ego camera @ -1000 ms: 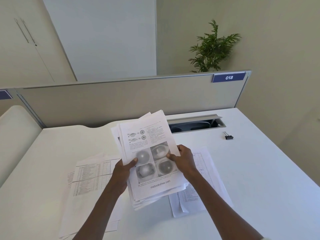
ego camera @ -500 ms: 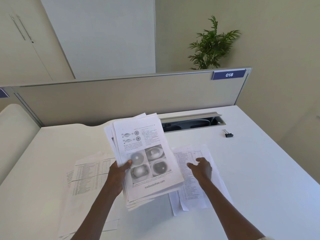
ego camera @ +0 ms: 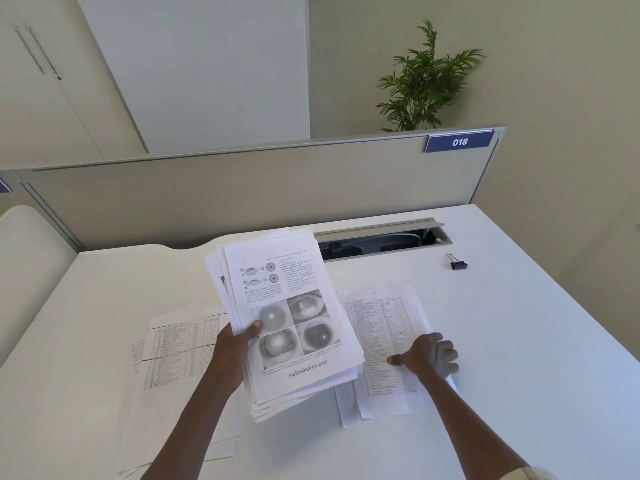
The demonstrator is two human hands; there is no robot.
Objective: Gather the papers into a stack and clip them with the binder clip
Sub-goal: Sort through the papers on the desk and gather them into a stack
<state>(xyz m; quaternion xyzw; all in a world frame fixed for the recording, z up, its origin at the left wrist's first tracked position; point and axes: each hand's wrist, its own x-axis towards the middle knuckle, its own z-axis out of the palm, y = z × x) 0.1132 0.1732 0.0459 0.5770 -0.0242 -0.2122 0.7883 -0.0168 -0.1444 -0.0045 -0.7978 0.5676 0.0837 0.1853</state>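
Observation:
My left hand (ego camera: 235, 348) holds an uneven stack of printed papers (ego camera: 287, 306) above the white desk (ego camera: 519, 358), thumb on the top sheet with eye pictures. My right hand (ego camera: 429, 355) rests on the right edge of loose table-printed sheets (ego camera: 381, 327) lying on the desk to the right of the stack; fingers curl at the paper's edge, and whether they grip it I cannot tell. More loose sheets (ego camera: 180, 344) lie flat on the left. A small black binder clip (ego camera: 458, 264) sits alone at the far right of the desk.
A grey partition (ego camera: 242, 192) with a blue "018" label (ego camera: 459, 142) closes the desk's far side. An open cable tray slot (ego camera: 381, 239) lies just behind the held stack. A potted plant (ego camera: 426, 81) stands beyond the partition.
My right hand let go of the held stack and moved right and down onto the loose sheets on the desk. The left hand alone keeps the stack, shifted slightly left.

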